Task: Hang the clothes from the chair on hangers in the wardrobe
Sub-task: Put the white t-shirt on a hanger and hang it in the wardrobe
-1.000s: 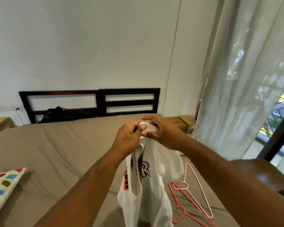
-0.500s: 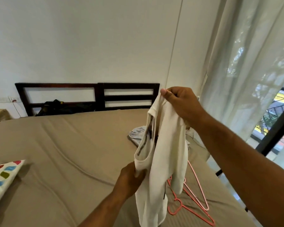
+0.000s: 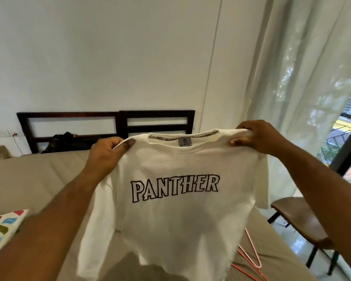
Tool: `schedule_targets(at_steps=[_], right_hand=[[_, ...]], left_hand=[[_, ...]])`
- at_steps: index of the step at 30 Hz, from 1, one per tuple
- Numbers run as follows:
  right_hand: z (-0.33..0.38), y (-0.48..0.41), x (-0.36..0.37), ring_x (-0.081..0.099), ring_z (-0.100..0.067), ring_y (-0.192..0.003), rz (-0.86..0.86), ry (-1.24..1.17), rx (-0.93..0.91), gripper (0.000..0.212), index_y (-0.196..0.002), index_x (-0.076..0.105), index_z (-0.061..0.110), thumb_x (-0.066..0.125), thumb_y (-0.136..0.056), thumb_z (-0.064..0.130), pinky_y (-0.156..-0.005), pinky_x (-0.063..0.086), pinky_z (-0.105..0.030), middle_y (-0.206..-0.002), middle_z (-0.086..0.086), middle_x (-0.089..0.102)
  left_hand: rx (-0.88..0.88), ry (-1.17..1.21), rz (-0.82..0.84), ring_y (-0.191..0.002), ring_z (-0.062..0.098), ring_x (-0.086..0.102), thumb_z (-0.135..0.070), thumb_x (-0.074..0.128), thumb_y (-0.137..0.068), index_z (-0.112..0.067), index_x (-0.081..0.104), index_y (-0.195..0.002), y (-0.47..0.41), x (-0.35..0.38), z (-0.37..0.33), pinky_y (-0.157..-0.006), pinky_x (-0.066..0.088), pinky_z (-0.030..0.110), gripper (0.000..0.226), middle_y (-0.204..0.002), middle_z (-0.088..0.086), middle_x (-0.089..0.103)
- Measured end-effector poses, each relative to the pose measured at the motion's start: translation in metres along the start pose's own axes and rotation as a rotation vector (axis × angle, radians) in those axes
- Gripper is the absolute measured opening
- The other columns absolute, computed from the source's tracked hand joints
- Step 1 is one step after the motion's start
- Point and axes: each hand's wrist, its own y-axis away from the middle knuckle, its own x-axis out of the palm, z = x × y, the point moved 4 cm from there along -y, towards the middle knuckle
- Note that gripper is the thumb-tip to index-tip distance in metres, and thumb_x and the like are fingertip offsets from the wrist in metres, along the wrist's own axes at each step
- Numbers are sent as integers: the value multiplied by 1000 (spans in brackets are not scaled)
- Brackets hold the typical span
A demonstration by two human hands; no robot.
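While the white T-shirt (image 3: 176, 209) is held up spread flat above the bed (image 3: 39, 179), its left shoulder is pinched by the left hand (image 3: 107, 153) and its right shoulder is gripped by the right hand (image 3: 255, 136). Pink hangers (image 3: 249, 258) are seen on the bed at the near right, and a brown chair (image 3: 300, 220) stands further right.

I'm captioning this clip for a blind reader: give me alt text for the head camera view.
Two hands, left hand and right hand, hold a white T-shirt printed PANTHER spread open by its shoulders above a tan bed. Pink hangers lie on the bed, and a brown chair stands at right by sheer curtains.
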Motion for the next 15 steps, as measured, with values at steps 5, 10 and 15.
schedule_targets(at_steps=[5,10,15], right_hand=[[8,29,23,68,-11,-72,486,-324,56,12,-76,79,30,80,-76,41,-62,50,-21,-73,6,74],[10,67,56,66,-10,-69,1208,-692,-80,33,-81,79,15,83,-79,48,-63,53,-24,-76,2,73],[-10,20,128,70,-26,-74,1076,-718,148,60,-86,78,2,96,-57,51,-63,58,-32,-88,-19,74]], left_hand=[[-92,25,571,-76,21,75,-44,65,-88,-21,79,-89,24,-31,-20,-64,58,29,28,-85,6,77],[-334,172,1138,-76,31,73,-49,80,-80,1,76,-100,62,-60,1,-63,60,32,54,-95,26,74],[-481,56,1033,-81,27,74,-36,68,-89,-7,79,-92,31,-33,48,-63,58,29,31,-97,18,76]])
